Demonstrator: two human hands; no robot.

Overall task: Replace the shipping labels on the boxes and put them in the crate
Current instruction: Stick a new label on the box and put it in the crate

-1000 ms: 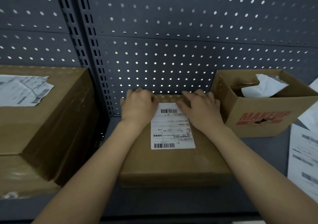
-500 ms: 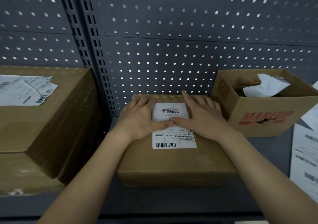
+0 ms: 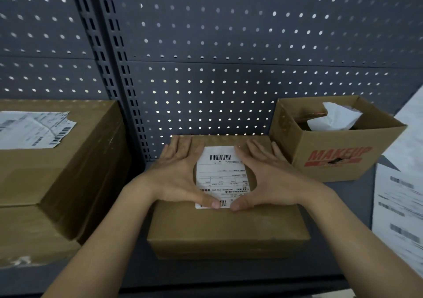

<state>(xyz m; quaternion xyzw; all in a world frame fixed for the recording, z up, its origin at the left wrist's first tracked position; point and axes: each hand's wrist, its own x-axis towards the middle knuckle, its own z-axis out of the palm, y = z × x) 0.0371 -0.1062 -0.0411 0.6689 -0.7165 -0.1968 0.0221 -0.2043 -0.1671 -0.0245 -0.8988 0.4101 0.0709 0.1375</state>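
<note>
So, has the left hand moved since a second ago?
Yes. The left hand slid toward the person, from the far end of the white paper label to its near end.

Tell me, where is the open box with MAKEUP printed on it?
In the head view the MAKEUP box stands at the right of the shelf by the pegboard, just right of the labelled box under the right hand.

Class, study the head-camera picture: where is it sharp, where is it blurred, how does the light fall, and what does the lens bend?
Head view: dim light, with bright spots through the pegboard holes. Head view: the label is sharpest, barcodes clear. Head view: the sheets at the right edge are blurred. Head view: the upright rail leans and bows, a wide-lens effect.
</note>
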